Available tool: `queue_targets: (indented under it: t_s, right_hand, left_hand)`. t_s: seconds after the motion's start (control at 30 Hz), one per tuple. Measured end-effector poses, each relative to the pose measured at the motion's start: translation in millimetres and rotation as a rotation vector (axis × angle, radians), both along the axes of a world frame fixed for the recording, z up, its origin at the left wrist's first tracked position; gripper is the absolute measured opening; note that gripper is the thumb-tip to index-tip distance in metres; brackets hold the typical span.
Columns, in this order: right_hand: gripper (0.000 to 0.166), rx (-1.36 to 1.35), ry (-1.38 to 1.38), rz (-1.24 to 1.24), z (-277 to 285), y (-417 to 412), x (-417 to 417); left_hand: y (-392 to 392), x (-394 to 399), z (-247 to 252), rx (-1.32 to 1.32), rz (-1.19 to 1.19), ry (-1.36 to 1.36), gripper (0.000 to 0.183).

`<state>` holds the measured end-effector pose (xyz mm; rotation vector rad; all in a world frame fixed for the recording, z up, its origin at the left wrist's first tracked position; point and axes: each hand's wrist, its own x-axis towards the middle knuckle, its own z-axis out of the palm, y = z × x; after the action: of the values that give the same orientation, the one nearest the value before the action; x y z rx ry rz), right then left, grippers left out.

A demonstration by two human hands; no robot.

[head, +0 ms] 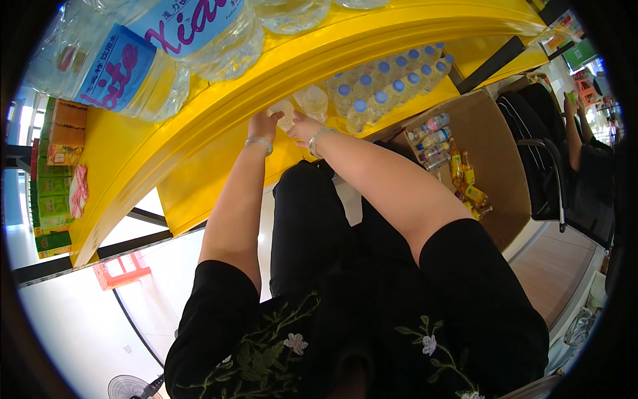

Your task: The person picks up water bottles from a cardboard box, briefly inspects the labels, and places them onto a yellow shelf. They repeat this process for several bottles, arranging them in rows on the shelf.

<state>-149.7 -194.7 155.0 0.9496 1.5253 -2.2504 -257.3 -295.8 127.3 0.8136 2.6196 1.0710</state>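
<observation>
Both my hands reach onto a yellow lower shelf (199, 187) in front of me. My left hand (264, 124) grips a pale, see-through plastic bottle (281, 110) from its left side. From the right, my right hand (305, 125) has its fingers around the same bottle; the fingers hide part of it. Right behind my right hand stands another bottle with a whitish cap (315, 99). Further right, water bottles with blue caps (380, 97) stand upright in close rows on this shelf.
Large water bottles with blue labels (199, 30) stand on the upper yellow shelf (309, 45), whose edge overhangs my hands. To the right, a cardboard box (503, 164) holds loose bottles of drink (473, 194). Beside it is a black chair (541, 149). A person's hand (572, 102) shows beyond.
</observation>
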Motion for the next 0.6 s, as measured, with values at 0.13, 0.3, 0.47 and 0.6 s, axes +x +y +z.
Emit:
queue_targets:
  t_s: [0.13, 0.3, 0.47, 0.6]
  right_hand:
    - [0.080, 0.092, 0.022, -0.004, -15.3, 4.6, -18.7]
    - [0.080, 0.243, 0.042, 0.066, -42.7, 4.5, -47.0]
    - [0.079, 0.234, 0.029, 0.064, -49.0, 8.2, -54.8]
    - [0.078, 0.196, 0.061, 0.078, -79.8, 14.1, -72.1]
  left_hand:
    - [11.9, -6.4, 10.8, -0.052, -0.028, 0.013, 0.039]
    - [8.0, -40.2, -18.6, 0.020, -0.029, -0.004, 0.039]
    - [14.7, -49.8, -26.4, -0.004, -0.019, 0.059, 0.042]
    - [21.0, -60.3, -33.3, 0.023, -0.035, 0.023, 0.042]
